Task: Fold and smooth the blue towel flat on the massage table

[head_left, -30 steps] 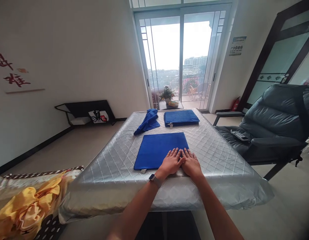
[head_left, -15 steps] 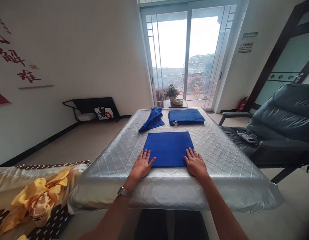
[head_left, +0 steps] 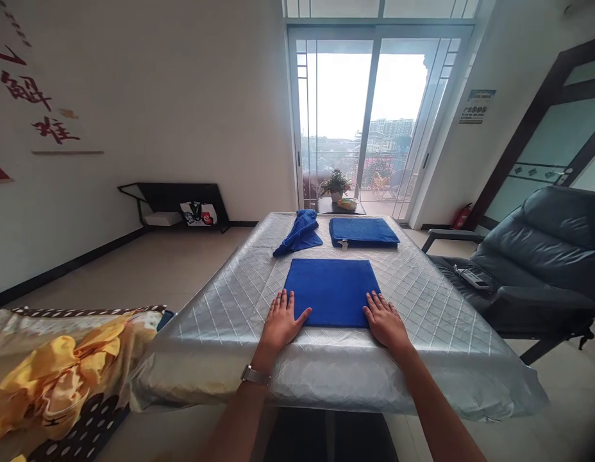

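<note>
A blue cloth (head_left: 333,292), folded into a flat rectangle, lies near the front of the table. Resting at its left edge is my left hand (head_left: 282,324), fingers spread and thumb over the cloth's near left corner. My right hand (head_left: 385,319) lies flat at the right edge, fingers apart, fingertips by the cloth's side. Neither hand grips anything. Behind it, a crumpled blue cloth (head_left: 300,232) sits to the left, and a stack of folded blue cloths (head_left: 363,232) with a white tag to the right.
A silver quilted cover (head_left: 220,321) drapes the table. At the right stands a dark armchair (head_left: 552,256) with a power strip (head_left: 473,277) on its seat. Yellow fabric (head_left: 61,378) lies at the lower left. A small table with a potted plant (head_left: 336,183) stands by the glass door.
The view has tilted and shifted slightly, so the scene sits a little differently in frame. Both hands stay at the sides of the folded cloth, which looks the same.
</note>
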Motion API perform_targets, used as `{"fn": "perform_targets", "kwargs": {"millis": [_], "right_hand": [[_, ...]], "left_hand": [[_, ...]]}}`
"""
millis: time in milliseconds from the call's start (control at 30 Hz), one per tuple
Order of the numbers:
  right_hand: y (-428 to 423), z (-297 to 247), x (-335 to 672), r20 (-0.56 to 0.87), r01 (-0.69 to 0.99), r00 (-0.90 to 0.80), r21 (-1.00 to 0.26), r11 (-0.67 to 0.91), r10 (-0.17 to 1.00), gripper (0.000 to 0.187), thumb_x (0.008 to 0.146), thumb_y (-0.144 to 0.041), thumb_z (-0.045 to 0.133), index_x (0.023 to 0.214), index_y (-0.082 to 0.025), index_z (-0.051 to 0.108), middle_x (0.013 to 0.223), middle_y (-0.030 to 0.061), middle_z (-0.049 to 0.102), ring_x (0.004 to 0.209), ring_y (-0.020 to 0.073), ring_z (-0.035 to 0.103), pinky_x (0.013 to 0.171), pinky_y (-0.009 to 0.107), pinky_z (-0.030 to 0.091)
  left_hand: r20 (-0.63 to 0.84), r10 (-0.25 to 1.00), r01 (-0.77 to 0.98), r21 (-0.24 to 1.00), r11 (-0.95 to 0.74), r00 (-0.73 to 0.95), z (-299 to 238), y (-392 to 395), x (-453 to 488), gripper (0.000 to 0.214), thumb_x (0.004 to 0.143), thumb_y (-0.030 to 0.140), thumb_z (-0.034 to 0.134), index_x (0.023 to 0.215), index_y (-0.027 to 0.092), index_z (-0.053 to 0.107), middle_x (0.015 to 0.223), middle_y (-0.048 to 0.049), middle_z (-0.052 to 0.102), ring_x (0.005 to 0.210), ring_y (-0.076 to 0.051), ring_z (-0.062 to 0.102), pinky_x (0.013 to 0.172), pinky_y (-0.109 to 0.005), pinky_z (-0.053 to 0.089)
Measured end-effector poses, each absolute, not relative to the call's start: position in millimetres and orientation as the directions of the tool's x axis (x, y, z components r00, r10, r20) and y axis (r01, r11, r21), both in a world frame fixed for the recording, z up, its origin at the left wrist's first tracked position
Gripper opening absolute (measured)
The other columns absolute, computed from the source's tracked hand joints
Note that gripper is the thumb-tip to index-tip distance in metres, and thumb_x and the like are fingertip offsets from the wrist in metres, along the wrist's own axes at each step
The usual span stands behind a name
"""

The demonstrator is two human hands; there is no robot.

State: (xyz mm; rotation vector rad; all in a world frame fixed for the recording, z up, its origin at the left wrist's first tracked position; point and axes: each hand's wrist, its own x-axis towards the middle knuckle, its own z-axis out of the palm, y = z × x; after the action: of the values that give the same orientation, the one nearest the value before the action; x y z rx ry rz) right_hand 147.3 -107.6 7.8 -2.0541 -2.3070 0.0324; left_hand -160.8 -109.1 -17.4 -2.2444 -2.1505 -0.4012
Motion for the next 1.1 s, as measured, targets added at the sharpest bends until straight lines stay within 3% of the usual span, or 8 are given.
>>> {"fn": "perform_targets", "kwargs": {"millis": [533, 833, 1100], "right_hand": [[-53, 42, 154, 0.001, 0.984, -0.158, -0.080, 0.158, 0.987, 0.065, 0.107, -0.039, 0.017, 0.161, -0.005, 0.027, 0.169, 0.0109, 0.021, 0.157, 0.0234, 0.017, 0.127, 0.043, 0.019], [-31, 3, 151, -0.020, 0.994, -0.059, -0.092, 0.056, 0.998, 0.066, 0.106, -0.039, 0.016, 0.163, -0.005, 0.022, 0.170, 0.0105, 0.017, 0.157, 0.0224, 0.013, 0.127, 0.042, 0.014], [-33, 7, 151, -0.039, 0.988, -0.064, -0.145, 0.058, 0.997, 0.066, 0.107, -0.039, 0.016, 0.163, -0.005, 0.022, 0.170, 0.0111, 0.017, 0.157, 0.0220, 0.012, 0.127, 0.040, 0.011]], "left_hand": [[0.148, 0.989, 0.983, 0.181, -0.018, -0.009, -9, -113, -157, 0.102, 0.096, 0.078, 0.017, 0.158, -0.002, 0.028, 0.166, -0.0239, 0.022, 0.155, -0.032, 0.023, 0.127, -0.044, 0.021], [0.156, 0.988, 0.981, 0.191, -0.021, -0.009, -14, -111, -160, 0.104, 0.095, 0.080, 0.015, 0.158, 0.000, 0.029, 0.166, -0.0229, 0.023, 0.154, -0.031, 0.025, 0.126, -0.044, 0.022], [0.137, 0.991, 0.986, 0.168, -0.018, -0.006, -14, -110, -162, 0.104, 0.095, 0.080, 0.011, 0.159, 0.000, 0.029, 0.166, -0.0222, 0.021, 0.155, -0.031, 0.023, 0.126, -0.045, 0.022]]}}
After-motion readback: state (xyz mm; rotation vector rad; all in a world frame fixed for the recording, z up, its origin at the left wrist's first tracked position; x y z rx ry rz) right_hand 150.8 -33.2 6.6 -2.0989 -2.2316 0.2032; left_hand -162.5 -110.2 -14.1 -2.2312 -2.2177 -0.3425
